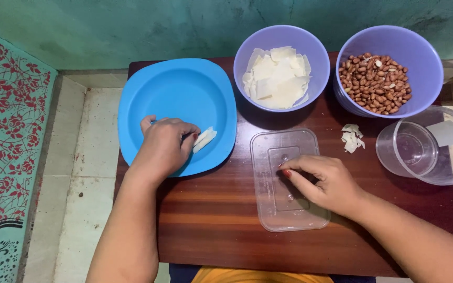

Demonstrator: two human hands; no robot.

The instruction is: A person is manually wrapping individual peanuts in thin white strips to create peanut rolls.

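- Left hand (162, 148): grip pinched on a pale folded wrapper (204, 139), holding it down inside the blue plate (148, 94), near its right rim.
- Right hand (325, 182): fingertips together, pressing on a clear lid (273, 209) lying flat on the tabletop (211, 220); nothing clamped between them that can be made out.
- Blue plate: far left of tabletop, just left of the lid.
- Purple bowl of wrappers (281, 78): far centre.
- Purple bowl of peanuts (376, 83): far right, beside the first.
- Wrapper scraps (352, 138): loose on tabletop, right of lid.
- Clear tub (425, 147): right edge, on its side.
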